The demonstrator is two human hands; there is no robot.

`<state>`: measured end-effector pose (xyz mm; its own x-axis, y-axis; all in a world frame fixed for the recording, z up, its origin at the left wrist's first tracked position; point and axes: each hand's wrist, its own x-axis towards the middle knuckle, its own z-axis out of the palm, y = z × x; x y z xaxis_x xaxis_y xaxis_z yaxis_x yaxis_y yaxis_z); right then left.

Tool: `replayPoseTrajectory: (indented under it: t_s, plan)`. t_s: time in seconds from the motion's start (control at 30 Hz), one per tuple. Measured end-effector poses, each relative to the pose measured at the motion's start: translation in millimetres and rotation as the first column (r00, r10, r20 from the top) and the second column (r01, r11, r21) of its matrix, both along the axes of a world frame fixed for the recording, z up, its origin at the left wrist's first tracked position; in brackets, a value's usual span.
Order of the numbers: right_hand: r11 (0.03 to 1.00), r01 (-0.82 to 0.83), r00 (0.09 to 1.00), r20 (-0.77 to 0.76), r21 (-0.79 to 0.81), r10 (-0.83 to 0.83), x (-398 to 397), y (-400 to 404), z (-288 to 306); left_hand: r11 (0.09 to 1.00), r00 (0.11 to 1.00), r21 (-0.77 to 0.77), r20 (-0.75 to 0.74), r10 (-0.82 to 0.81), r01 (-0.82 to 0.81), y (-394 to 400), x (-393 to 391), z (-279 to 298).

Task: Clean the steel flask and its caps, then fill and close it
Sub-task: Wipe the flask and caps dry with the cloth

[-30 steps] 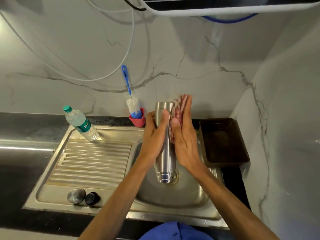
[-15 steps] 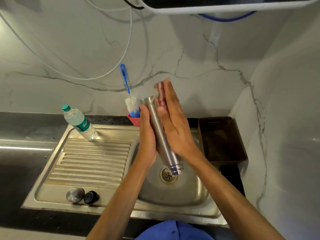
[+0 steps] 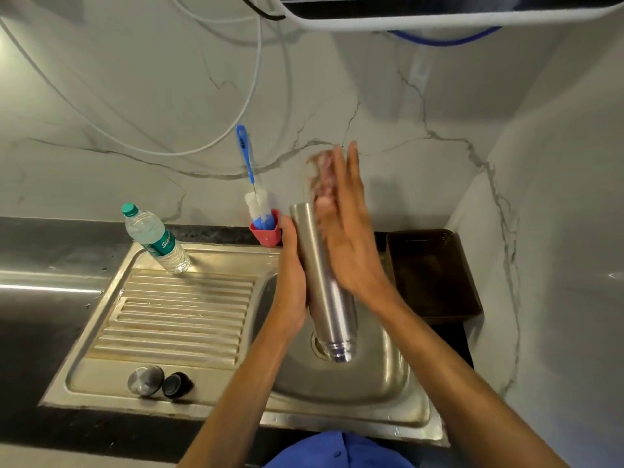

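Left hand (image 3: 292, 282) grips the steel flask (image 3: 326, 288) from its left side, thumb toward the base end, fingers wrapped behind. Right hand (image 3: 351, 238) lies flat against the flask's right side, fingers straight and pointing up, pressing a reddish cloth (image 3: 320, 173) to the metal (cloth and fingertips motion-blurred, no detail readable). Both forearms reach in from the bottom edge.

Surroundings: sink (image 3: 405, 393) with ribbed drainboard; 2 caps near its front edge, steel cap (image 3: 145, 380) touching black cap (image 3: 176, 386). Plastic water bottle (image 3: 155, 239) stands at the back left of the drainboard. Blue-handled bottle brush (image 3: 251, 184) stands in a red holder (image 3: 266, 234) against the wall. Brown tray (image 3: 434, 275) sits right of the basin.

Flask: held inverted and tilted over the basin, threaded mouth down above the drain, uncapped, brushed steel finish
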<state>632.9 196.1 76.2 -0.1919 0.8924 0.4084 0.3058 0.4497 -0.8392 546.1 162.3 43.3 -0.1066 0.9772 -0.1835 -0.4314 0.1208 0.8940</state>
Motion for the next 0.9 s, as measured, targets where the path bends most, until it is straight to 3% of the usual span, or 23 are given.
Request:
replayPoseTrajectory:
  t_s: [0.1, 0.23, 0.33, 0.47, 0.5, 0.53, 0.6, 0.67, 0.77, 0.9]
  plan:
    - [0.994, -0.024, 0.994, -0.112, -0.103, 0.013, 14, 9, 1, 0.996, 0.993, -0.066, -0.107, 0.057, -0.064, 2, 1, 7]
    - [0.997, -0.040, 0.999, 0.027, -0.070, 0.042, 15, -39, -32, 0.972, 0.970, -0.068, -0.116, 0.215, -0.224, 26, -12, 28]
    - [0.982, -0.140, 0.972, 0.205, 0.126, 0.112, 16, -66, -58, 0.957, 0.957, -0.043, -0.054, 0.284, -0.287, 39, -24, 36]
    - [0.935, -0.070, 0.959, 0.282, 0.348, -0.033, 11, -41, -43, 0.999, 0.988, 0.029, -0.154, -0.023, 0.028, 13, 8, 22]
    - [0.938, -0.014, 0.964, 0.253, 0.346, -0.079, 11, -31, -32, 1.000, 0.995, -0.031, -0.100, -0.005, 0.002, 4, 20, 18]
    - [0.951, 0.035, 0.972, 0.211, 0.307, -0.104, 11, -23, -23, 0.999, 0.991, -0.003, -0.128, 0.039, -0.040, -2, 28, 15]
    - [0.988, 0.078, 0.990, 0.108, 0.134, -0.093, 15, -9, -6, 0.990, 0.987, 0.113, -0.146, -0.067, 0.084, -12, 32, 10]
    - [0.996, 0.003, 0.998, -0.068, -0.092, -0.009, 21, -4, 0, 0.996, 0.993, 0.089, -0.118, 0.032, -0.022, -5, 24, 5]
    - [0.935, -0.092, 0.961, -0.277, -0.343, -0.007, 28, -14, -9, 0.976, 0.949, 0.094, -0.230, 0.215, -0.198, 10, 11, 16]
    - [0.812, -0.226, 0.903, -0.429, -0.538, -0.032, 37, -46, -39, 0.960, 0.934, 0.132, -0.230, 0.272, -0.247, 31, -23, 38]
